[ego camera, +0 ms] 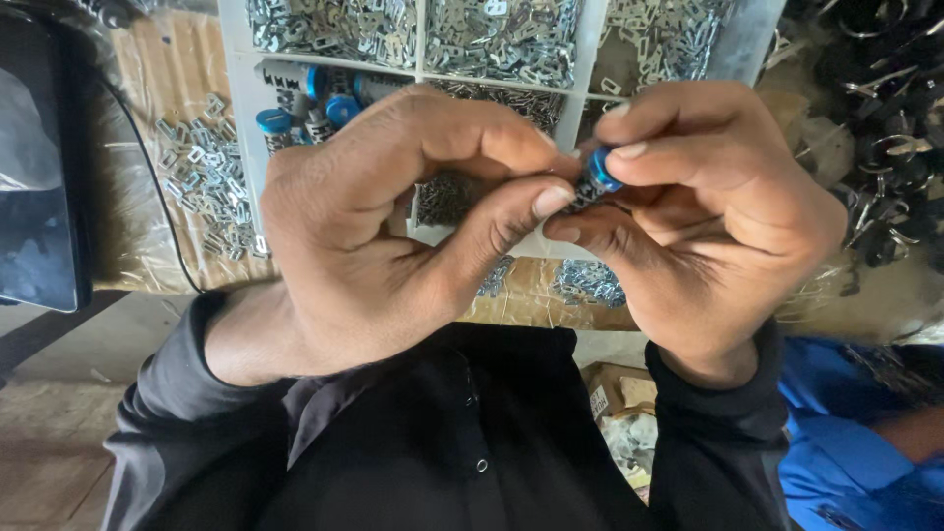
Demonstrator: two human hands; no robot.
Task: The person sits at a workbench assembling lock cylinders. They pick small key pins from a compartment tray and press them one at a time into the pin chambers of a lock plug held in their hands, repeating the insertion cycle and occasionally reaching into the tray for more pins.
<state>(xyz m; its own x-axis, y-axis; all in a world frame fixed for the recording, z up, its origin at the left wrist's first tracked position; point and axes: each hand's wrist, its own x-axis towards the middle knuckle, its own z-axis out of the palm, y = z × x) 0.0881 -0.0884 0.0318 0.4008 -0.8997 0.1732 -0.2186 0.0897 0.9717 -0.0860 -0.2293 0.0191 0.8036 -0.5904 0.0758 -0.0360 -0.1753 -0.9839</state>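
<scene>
My left hand (393, 221) and my right hand (713, 211) meet close under the camera, fingertips pinched together on one small blue-capped dark cylinder part (596, 175). My right thumb and forefinger grip its blue end. My left thumb and forefinger press on its dark end. Most of the part is hidden by my fingers. Behind my hands lies a white compartment tray (236, 69) holding small silver metal clips (492, 34) and several more blue-capped parts (305, 98).
Loose silver clips (206, 177) lie on brown cardboard to the left of the tray. A dark screen-like panel (34, 187) stands at far left. A heap of dark metal rings and parts (890, 128) sits at right. A person's blue sleeve (855, 442) shows at bottom right.
</scene>
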